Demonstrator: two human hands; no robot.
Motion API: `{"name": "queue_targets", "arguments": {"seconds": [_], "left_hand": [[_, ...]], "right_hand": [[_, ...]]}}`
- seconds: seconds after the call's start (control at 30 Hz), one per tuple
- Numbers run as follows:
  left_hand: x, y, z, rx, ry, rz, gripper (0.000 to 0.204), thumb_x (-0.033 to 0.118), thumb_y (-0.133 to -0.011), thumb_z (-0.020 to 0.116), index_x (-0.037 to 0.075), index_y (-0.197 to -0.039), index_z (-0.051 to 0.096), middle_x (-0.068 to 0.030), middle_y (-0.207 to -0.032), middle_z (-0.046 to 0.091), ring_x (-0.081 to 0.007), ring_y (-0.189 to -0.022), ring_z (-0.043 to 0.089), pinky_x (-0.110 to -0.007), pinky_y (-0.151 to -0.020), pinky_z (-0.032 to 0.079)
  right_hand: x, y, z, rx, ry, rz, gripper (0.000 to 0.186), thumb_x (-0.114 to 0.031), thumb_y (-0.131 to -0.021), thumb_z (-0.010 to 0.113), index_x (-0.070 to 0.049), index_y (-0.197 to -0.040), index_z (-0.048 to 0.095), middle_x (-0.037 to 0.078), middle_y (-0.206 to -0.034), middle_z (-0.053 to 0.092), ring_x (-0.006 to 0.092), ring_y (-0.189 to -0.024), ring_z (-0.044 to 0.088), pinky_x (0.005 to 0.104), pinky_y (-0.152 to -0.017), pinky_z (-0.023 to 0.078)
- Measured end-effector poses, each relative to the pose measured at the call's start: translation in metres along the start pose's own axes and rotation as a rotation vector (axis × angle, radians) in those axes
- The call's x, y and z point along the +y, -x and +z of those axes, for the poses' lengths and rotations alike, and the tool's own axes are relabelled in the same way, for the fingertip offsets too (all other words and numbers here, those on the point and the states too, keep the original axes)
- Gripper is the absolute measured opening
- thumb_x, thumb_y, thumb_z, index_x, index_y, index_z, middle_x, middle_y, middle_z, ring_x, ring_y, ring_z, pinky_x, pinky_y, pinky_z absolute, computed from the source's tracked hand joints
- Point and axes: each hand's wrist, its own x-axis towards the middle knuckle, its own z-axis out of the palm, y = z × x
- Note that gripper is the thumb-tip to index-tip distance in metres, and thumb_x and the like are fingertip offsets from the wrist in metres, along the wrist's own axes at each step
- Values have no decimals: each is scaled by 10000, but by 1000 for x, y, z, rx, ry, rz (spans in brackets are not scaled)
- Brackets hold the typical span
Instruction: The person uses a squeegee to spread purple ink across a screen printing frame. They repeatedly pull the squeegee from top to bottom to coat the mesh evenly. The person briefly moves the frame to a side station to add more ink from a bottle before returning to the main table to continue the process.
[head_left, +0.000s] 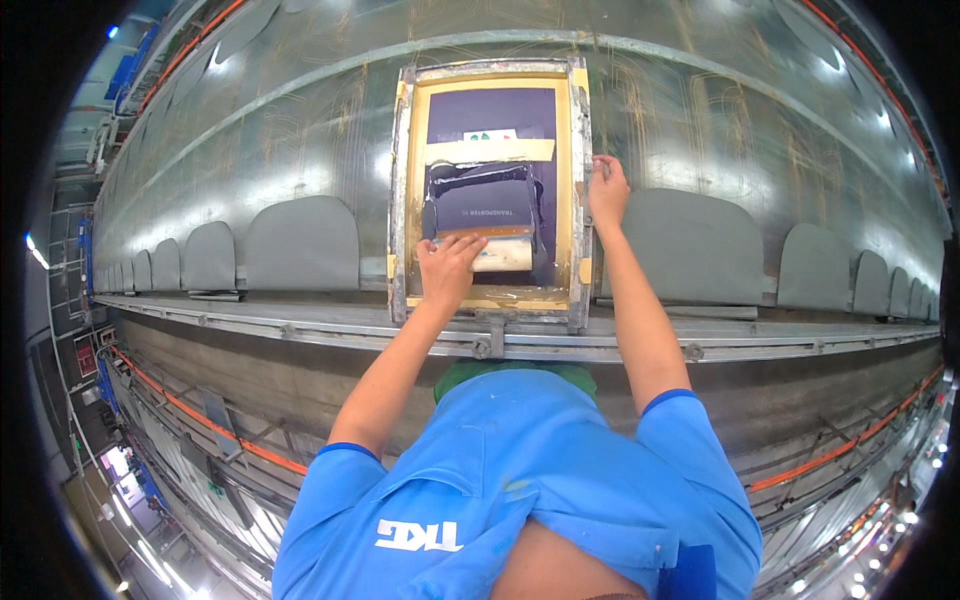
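Note:
A screen-printing frame (402, 200) with a purple mesh (490, 110) lies on the metal table in front of me. My left hand (452, 265) is closed on the left end of a squeegee (508, 256), a pale handle with a brown blade edge, resting across the near part of the mesh. Dark wet ink (485, 180) spreads beyond the blade, within a rectangular area. A strip of cream tape (490, 151) crosses the mesh farther off. My right hand (607, 192) has its fingers bent against the frame's right side rail; its fingertips are partly hidden.
Grey round-topped flat pieces (302, 243) lie in a row along the table on both sides of the frame. A metal rail (720, 347) with bolts runs along the table's near edge. Behind the far side, the long metal table (680, 110) carries yellowish streaks.

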Motion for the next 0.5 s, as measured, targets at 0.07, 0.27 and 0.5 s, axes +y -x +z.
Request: {"name": "queue_targets", "arguments": {"seconds": [0.07,0.27,0.5], "left_hand": [[-4,-14,-5,-11,58,-30,395,-11,-792,631,253,-1052,769,29,-1045,754,-148,-975,679,-421,-871,353],[-39,-148,9,-250,-41,-135,398,55,-769,678,262,-1098,759,-42,-943,749,-228,-832,696,-415,-837,384],[3,-53,1,-137,15,-57,446,-31,-769,598,243,-1080,763,11,-1044,754,-144,-890,677,-402,-807,358]], "right_hand": [[-2,0,-2,15,24,-29,196,-268,-975,574,-121,-1056,675,159,-725,655,339,-697,642,443,-682,479],[3,-16,4,29,32,-69,193,-259,-967,580,-114,-1048,677,179,-833,696,372,-788,661,445,-751,498],[22,-29,4,-38,-28,-67,206,-254,-956,593,-111,-1072,685,181,-880,702,355,-820,677,441,-769,499]]}}
